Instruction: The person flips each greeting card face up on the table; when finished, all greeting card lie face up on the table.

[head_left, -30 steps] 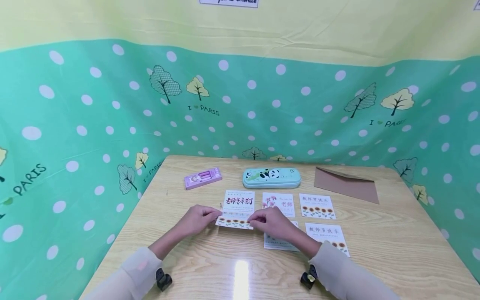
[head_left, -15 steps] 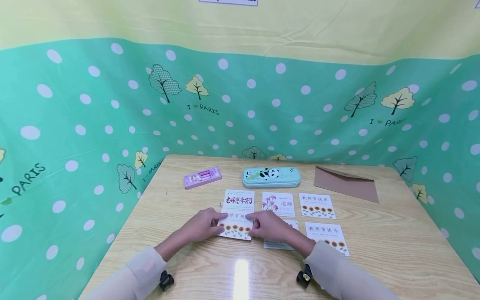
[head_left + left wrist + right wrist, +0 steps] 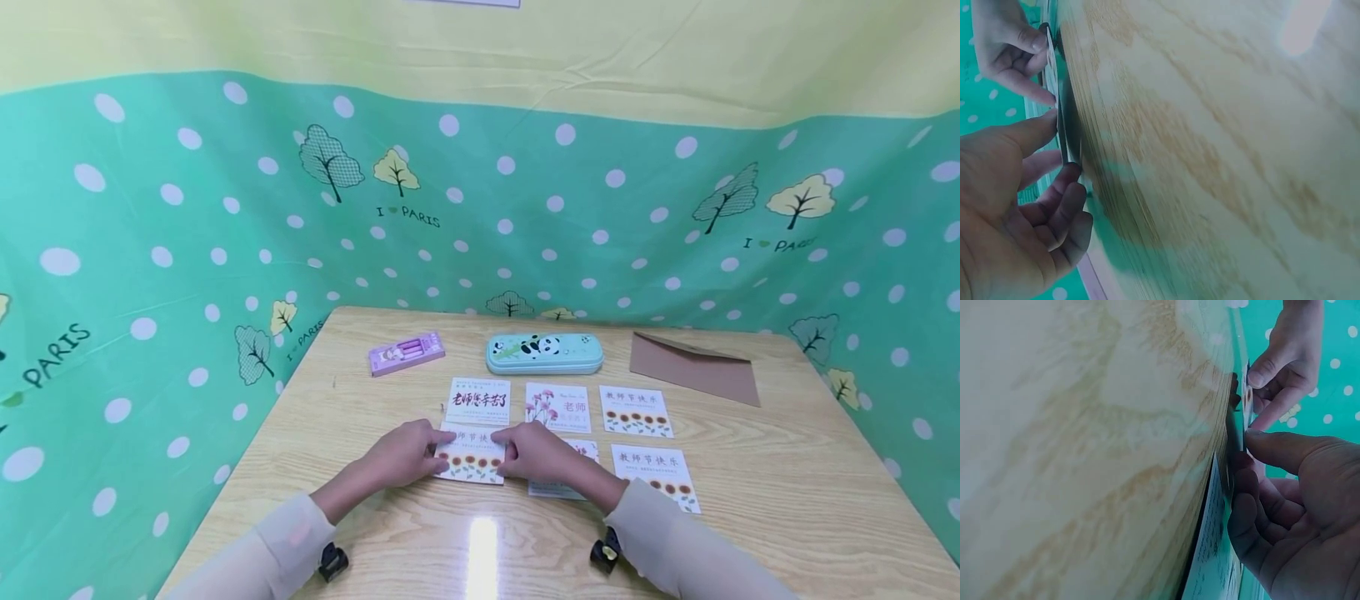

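Between both hands is a greeting card with a row of sunflowers (image 3: 472, 468), just in front of a card with dark red lettering (image 3: 477, 400). My left hand (image 3: 405, 452) pinches its left edge, and my right hand (image 3: 534, 450) pinches its right edge. Seen from the left wrist, the card (image 3: 1060, 119) appears edge-on, low over the wood, with the left thumb (image 3: 1038, 132) on it and fingers curled below. From the right wrist, the right thumb (image 3: 1272, 445) presses the near end of the card. A partly covered card (image 3: 553, 490) lies beneath the right forearm.
A pink flower card (image 3: 557, 408) and two more sunflower cards (image 3: 636, 410) (image 3: 651, 471) lie to the right. Along the back of the wooden table (image 3: 375, 542) are a purple pen box (image 3: 406, 354), a teal panda pencil case (image 3: 544, 354) and a brown envelope (image 3: 693, 369).
The sunflower card has come down and toward me, off the lower part of the red-lettered card. Both hands moved with it, keeping hold of its sides.
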Action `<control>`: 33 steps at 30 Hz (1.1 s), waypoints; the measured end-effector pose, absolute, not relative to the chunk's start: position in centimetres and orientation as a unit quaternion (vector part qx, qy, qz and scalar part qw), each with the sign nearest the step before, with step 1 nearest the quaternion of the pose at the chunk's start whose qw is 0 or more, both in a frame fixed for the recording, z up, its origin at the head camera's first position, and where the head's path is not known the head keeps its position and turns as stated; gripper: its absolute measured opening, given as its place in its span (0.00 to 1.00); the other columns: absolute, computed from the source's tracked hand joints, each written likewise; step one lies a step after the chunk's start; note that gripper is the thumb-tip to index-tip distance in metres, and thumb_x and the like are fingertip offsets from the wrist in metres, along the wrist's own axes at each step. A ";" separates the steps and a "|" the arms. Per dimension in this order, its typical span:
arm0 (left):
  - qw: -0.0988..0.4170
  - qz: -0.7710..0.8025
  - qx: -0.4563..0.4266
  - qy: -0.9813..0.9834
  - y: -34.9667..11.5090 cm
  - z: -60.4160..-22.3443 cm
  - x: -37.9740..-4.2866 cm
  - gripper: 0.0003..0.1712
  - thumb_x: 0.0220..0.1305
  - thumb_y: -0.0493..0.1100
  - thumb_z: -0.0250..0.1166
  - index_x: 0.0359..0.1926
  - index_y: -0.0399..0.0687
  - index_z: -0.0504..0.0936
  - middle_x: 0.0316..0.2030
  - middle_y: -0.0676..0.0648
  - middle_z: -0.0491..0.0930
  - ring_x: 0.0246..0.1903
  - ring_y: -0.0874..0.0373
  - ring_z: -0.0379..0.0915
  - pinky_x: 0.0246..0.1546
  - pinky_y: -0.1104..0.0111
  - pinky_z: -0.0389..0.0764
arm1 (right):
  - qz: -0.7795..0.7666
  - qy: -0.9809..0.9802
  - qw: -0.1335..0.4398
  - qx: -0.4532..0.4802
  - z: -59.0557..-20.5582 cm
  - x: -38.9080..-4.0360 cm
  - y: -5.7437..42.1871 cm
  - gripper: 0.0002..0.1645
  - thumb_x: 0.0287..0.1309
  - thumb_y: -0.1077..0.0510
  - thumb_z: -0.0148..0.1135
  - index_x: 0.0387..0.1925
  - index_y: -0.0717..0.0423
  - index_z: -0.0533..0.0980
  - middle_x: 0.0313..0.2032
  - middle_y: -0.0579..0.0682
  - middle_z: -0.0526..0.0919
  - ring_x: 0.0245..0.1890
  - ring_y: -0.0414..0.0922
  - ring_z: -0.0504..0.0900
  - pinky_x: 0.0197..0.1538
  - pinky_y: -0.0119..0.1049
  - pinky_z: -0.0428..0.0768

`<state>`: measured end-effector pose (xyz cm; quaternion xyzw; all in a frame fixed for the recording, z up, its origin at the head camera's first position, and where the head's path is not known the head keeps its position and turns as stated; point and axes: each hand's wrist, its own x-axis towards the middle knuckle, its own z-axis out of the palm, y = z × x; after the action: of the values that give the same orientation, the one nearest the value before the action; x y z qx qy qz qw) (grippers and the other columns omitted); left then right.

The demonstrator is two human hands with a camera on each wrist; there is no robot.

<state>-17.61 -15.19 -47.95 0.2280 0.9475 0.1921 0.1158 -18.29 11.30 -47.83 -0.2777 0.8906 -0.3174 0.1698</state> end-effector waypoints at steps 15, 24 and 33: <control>0.080 0.137 0.245 0.956 -14.5 -48.2 -16.9 0.30 0.58 0.52 0.74 0.62 0.54 0.83 0.37 0.48 0.80 0.30 0.61 0.69 0.30 0.68 0.73 | -0.293 0.899 0.184 -0.269 -47.7 -18.0 11.3 0.36 0.52 0.64 0.72 0.64 0.64 0.76 0.16 0.38 0.76 0.17 0.32 0.72 0.23 0.25 0.68; 0.067 0.121 0.244 0.960 -14.4 -48.2 -16.8 0.30 0.58 0.53 0.75 0.62 0.55 0.83 0.37 0.49 0.80 0.29 0.61 0.68 0.28 0.68 0.72 | -0.286 0.904 0.174 -0.267 -47.7 -18.0 11.1 0.36 0.51 0.65 0.71 0.65 0.64 0.75 0.15 0.38 0.75 0.16 0.33 0.71 0.21 0.25 0.66; 0.053 0.110 0.260 0.958 -14.2 -47.8 -16.8 0.28 0.60 0.53 0.74 0.61 0.54 0.84 0.35 0.51 0.78 0.29 0.63 0.66 0.29 0.71 0.71 | -0.287 0.901 0.172 -0.274 -47.3 -17.9 11.5 0.31 0.58 0.60 0.69 0.64 0.62 0.76 0.15 0.38 0.74 0.16 0.33 0.69 0.23 0.25 0.66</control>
<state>-16.84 -14.25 -47.80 0.2602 0.9578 0.1101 0.0534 -17.89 11.51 -47.33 -0.2743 0.9014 -0.2871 0.1724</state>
